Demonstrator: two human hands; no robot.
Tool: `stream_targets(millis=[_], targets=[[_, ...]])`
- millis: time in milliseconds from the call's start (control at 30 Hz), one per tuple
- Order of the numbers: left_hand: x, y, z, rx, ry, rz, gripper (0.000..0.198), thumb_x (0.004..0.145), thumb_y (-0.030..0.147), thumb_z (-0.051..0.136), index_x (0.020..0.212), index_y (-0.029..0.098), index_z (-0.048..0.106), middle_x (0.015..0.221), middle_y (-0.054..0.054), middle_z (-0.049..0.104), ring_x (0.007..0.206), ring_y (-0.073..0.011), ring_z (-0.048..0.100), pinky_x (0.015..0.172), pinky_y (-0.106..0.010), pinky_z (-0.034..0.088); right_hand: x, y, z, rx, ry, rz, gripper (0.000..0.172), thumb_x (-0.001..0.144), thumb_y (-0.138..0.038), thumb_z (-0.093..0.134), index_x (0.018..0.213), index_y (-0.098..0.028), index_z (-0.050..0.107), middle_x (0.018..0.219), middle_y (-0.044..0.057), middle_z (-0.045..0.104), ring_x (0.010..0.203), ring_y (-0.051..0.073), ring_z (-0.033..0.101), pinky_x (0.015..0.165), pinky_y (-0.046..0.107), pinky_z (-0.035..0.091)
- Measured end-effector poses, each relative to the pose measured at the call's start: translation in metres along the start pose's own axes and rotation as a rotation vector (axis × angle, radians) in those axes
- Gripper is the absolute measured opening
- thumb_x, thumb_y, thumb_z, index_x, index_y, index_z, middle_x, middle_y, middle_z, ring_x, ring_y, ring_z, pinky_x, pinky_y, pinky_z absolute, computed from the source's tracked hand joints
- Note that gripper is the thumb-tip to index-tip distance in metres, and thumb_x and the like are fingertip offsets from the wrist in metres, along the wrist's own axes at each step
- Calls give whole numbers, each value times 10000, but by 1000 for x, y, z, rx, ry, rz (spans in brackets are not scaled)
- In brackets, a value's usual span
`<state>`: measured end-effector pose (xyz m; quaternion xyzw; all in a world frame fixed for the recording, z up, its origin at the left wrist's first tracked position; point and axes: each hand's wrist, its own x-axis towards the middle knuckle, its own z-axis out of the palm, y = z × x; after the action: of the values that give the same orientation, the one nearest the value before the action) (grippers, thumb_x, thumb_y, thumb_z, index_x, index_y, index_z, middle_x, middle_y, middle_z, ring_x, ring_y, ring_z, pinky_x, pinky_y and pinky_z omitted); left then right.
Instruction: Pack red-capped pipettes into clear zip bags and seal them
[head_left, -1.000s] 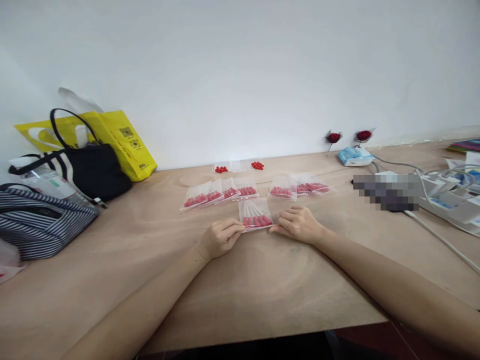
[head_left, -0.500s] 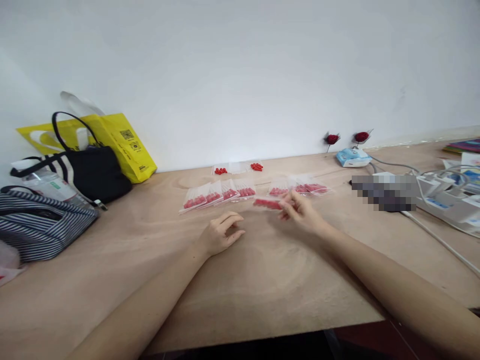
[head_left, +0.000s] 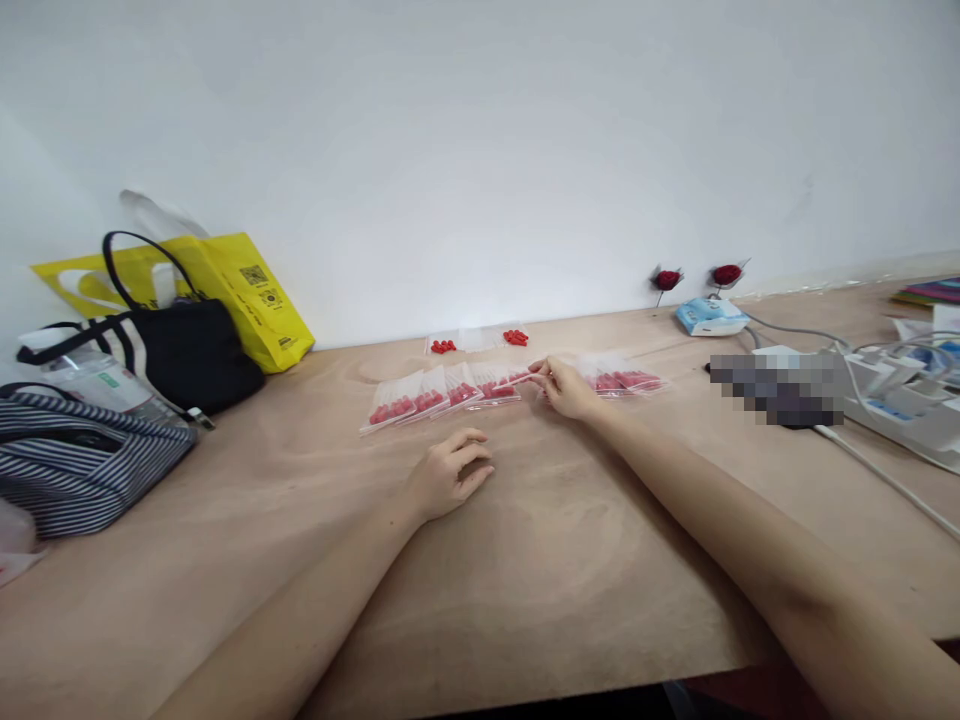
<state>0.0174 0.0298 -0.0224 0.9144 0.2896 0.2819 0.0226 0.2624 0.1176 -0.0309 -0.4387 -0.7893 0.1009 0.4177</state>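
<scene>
Between thumb and fingers, my right hand (head_left: 564,388) pinches a small clear bag of red pieces (head_left: 517,380), at the right end of a row of overlapping bags (head_left: 431,397). My left hand (head_left: 452,474) rests on the wooden table (head_left: 480,570) in front of that row, fingers apart and holding nothing. More bags with red pieces (head_left: 619,381) lie just right of my right hand. Farther back, near the wall, two loose red piles (head_left: 443,347) (head_left: 516,338) sit on clear plastic.
At the left stand a yellow bag (head_left: 259,300), a black handbag (head_left: 195,350) and a striped pouch (head_left: 97,460). On the right are a blue-white packet (head_left: 711,316), two dark red roses (head_left: 727,274), a pixelated dark object (head_left: 776,390), and a power strip (head_left: 900,400) with cables.
My right hand has moved left and away from me, bringing its bag to the right end of the left row. My left hand has hardly moved.
</scene>
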Motion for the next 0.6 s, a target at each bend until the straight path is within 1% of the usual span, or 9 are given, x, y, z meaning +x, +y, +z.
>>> stream_targets(millis=[67,133,200,267,333,367,467,533,600], targets=[[0,0,0,1,-5,3,110,808,228,494,840,161,575,1011,-92,547,675,-115,589,623,-241,493,0,-3,-4,-32,-76,-34,99,815,-212,377,746,-179,440,986,99,570,871,151,544,725,287,405],[0,0,0,1,-2,14,112,811,230,491,827,165,581,1006,-85,550,635,-101,582,608,-232,488,-3,-8,-13,-144,-129,-40,67,766,-182,442,806,-167,494,1043,100,548,885,168,531,742,302,384],[1,1,0,-2,5,22,116,812,230,489,819,167,587,999,-81,552,638,-102,585,602,-227,484,-9,-13,-23,-371,-175,-1,207,724,-203,506,927,-164,524,1105,111,519,931,205,502,757,334,357],[1,1,0,-5,8,24,117,811,228,489,815,167,588,993,-81,553,663,-110,590,602,-225,483,-17,-16,-32,-602,-202,52,306,706,-285,548,990,-170,539,1095,114,529,965,247,466,762,364,329],[2,2,0,-4,4,21,113,809,225,490,811,167,588,989,-80,553,677,-112,589,605,-222,482,-25,-16,-38,-734,-206,71,276,712,-359,551,918,-178,588,1022,111,570,952,266,450,752,377,305],[2,2,0,-1,3,18,111,808,223,491,809,169,588,986,-79,554,681,-112,589,608,-221,482,-29,-15,-40,-776,-199,64,231,730,-356,536,860,-179,609,981,110,587,931,264,451,740,376,295],[2,2,0,5,-2,10,109,806,215,491,809,172,591,982,-76,555,690,-113,588,627,-227,485,-38,-14,-41,-863,-184,5,170,779,-216,465,751,-160,623,881,118,616,870,247,469,691,358,273],[2,2,0,4,-6,10,112,809,210,487,811,171,592,979,-77,557,714,-121,591,648,-235,489,-43,-16,-43,-904,-192,-24,188,777,-144,430,746,-147,616,852,122,619,838,239,488,664,346,269],[1,2,0,4,-11,11,114,812,206,483,818,169,591,974,-78,561,743,-131,593,668,-247,494,-49,-22,-50,-939,-193,-5,180,761,-117,424,773,-142,602,847,118,618,788,227,515,634,329,273]])
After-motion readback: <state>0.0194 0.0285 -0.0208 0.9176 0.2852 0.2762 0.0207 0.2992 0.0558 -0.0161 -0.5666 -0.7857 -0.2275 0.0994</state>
